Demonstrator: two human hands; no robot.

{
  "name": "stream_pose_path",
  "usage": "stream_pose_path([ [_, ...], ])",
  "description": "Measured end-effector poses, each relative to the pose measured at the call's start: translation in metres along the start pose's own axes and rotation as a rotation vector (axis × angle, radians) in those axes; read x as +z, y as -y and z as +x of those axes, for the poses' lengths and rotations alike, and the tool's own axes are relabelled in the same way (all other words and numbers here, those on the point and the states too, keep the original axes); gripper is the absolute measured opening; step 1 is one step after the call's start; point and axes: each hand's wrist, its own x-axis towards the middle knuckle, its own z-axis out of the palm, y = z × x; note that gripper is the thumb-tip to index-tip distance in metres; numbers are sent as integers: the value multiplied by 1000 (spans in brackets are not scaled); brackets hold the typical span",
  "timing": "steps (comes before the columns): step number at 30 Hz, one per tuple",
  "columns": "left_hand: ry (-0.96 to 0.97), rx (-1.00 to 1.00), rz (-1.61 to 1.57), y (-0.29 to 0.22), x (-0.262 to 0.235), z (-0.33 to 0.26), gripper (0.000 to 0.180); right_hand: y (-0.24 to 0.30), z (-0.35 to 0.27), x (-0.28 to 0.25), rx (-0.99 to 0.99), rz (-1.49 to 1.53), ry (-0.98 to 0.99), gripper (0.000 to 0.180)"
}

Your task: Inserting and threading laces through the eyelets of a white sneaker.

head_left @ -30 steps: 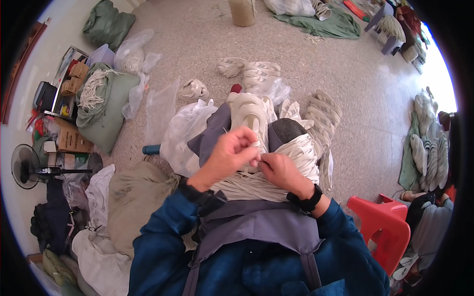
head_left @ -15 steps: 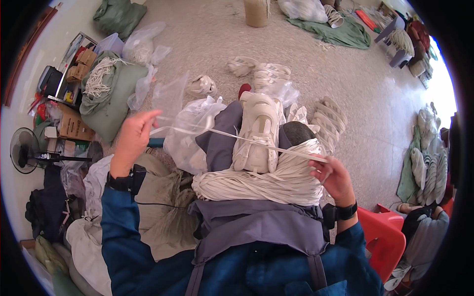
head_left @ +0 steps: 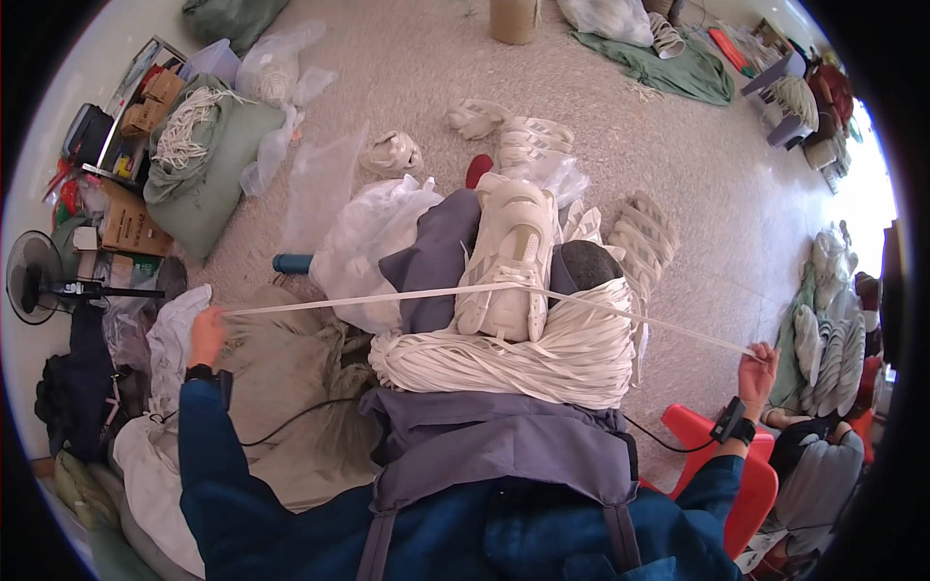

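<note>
A: Where's the shoe?

B: The pale shoe point(head_left: 506, 242) sits in the middle of the frame, on the person's lap. It lies just above a thick bundle of laces point(head_left: 504, 370).

A: And the hands?

B: Wide apart. The left hand point(head_left: 206, 336), at the left of the frame, is closed on one side of a flat white lace point(head_left: 387, 297). The right hand point(head_left: 758, 373), toward the right edge, pinches the other side between its fingertips. I can't tell how much lace is tucked inside either grip.

A: Looks nearly straight.

B: Yes, it runs from both hands to the front of the shoe, with a shallow peak there.

A: What could go wrong?

B: Uneven pulling, I'd say. If one hand tugged harder, the lace might slide across and leave one side short, or even slip out of its holes. The left span looks longer, but the lens bends things, so I wouldn't swear to it.

A: Anything else?

B: The shoe has no hand on it, so a sharp jerk might tip it off the lap. And if the lace went slack, it could catch in the bundle at lower centre, or on the crumpled plastic bag point(head_left: 373, 228) left of the shoe, since its left span crosses in front of that.
</note>
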Motion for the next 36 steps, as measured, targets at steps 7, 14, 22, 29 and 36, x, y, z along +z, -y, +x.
stream_pose_path([
  [7, -135, -172, 184, 61, -54, -9, 15, 126, -12, -67, -136, -230, -477, 28],
  [14, -221, -37, 36, -93, -7, 25, 18, 35, 19, -26, 74, -456, -422, 25],
  [22, 580, -263, -1424, -405, 2, -9, 17, -305, 11, 248, 766, -1089, 397, 12],
  [29, 475, -70, -1624, -464, 47, -10, 10, -364, 23, 258, 286, -1434, 748, 6],
  [36, 239, -7, -1641, -475, 49, 10, 9, -346, 27, 257, 633, -1192, 358, 7],
])
